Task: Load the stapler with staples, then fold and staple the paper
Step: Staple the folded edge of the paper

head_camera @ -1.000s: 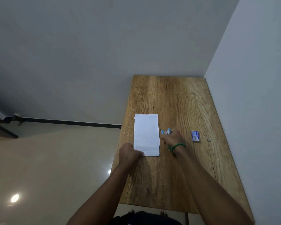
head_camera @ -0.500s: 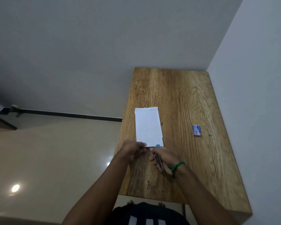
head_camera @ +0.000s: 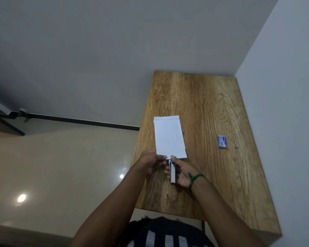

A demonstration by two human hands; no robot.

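I count one wooden table (head_camera: pixel 212 107), set into the corner where two grey walls meet. On it I log one sheet of white paper (head_camera: pixel 169 138), folded into a narrow upright rectangle, lying flat toward the table's left side with its near edge at the hands. I log one stapler (head_camera: pixel 172 171), silver with a touch of blue at its nose, lying lengthwise in the right hand (head_camera: pixel 183 171); the nose meets the near edge of the paper, though I cannot tell whether the sheet sits inside the mouth. The right hand is wrapped around the stapler, thumb on top near the nose, fingers curled beneath. The left hand (head_camera: pixel 151 162) is closed in a pinch at the paper's near left corner, just beside the stapler's nose. I count one green cord (head_camera: pixel 194 177) tied on the right wrist. Well apart, toward the right edge of the table, I log one small blue box of staples (head_camera: pixel 222 141), lying flat, and just to its right one tiny loose metal piece (head_camera: pixel 237 147), too small for me to identify. Two bare forearms in view; one dark striped garment (head_camera: pixel 168 234) at the bottom of the frame.
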